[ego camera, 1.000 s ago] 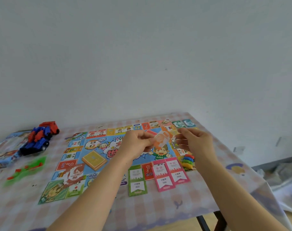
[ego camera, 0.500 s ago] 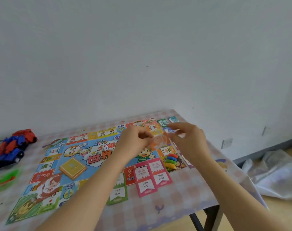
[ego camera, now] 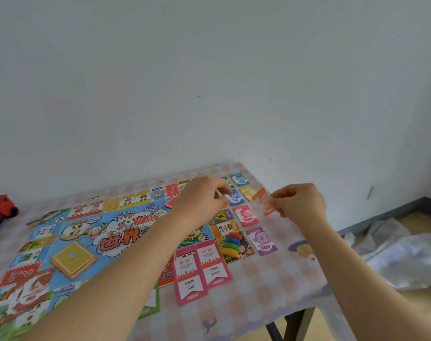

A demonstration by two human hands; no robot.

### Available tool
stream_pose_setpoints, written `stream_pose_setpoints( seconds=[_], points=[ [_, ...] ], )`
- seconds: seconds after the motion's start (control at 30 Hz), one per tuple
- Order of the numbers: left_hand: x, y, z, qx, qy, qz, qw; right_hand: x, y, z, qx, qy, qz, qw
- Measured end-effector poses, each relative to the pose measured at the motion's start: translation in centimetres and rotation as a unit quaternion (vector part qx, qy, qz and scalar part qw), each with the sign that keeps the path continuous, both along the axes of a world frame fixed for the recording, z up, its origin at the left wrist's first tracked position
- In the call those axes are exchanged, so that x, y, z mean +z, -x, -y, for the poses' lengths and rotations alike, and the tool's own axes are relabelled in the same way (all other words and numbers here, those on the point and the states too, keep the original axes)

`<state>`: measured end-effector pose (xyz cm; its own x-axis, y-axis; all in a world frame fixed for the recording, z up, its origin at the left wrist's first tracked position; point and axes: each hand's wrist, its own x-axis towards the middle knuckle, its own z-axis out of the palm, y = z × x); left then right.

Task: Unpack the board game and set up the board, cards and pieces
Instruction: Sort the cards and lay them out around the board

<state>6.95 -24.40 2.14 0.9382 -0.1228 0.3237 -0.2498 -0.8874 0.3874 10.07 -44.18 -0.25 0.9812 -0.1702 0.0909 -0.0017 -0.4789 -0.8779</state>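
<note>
We saw right hand (ego camera: pixel 300 205) raised beyond board (ego camera: pixel 116 239) edge, pinching orange note (ego camera: pixel 264 204); left hand (ego camera: pixel 204 200) curled over blue note (ego camera: pixel 235 198), its hold we couldn't tell. Earlier both hands met at note; since parted.

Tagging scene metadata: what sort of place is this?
Probably a sparsely furnished room in a home. A small cloth-covered table stands by a bare white wall, with a children's board game and a red-and-blue toy on it. Crumpled white sheeting lies on the floor.

A checked-cloth table (ego camera: pixel 258 286) carries the game board (ego camera: pixel 106 232), a purple note (ego camera: pixel 261 239) and pink cards (ego camera: pixel 202 271).
</note>
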Motion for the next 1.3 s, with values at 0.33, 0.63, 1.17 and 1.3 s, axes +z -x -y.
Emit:
stream_pose_setpoints(
  seconds=[0.33,0.63,1.17,1.3],
  points=[
    [-1.0,-0.8,0.3,-0.006,0.01,-0.015,1.0,-2.1,-1.9,-0.8,-0.014,0.034,-0.053,0.998],
    [-0.8,0.4,-1.6,0.005,0.018,-0.012,1.0,-1.9,-1.4,-0.6,-0.028,0.086,0.003,0.996],
    [1.0,11.8,-16.0,0.196,0.061,-0.094,0.974,1.0,10.1,-20.1,0.321,0.191,0.084,0.924],
    [1.5,15.6,-19.6,0.304,-0.009,-0.134,0.943,0.8,12.2,-24.1,0.367,0.2,0.074,0.905]
  ],
)
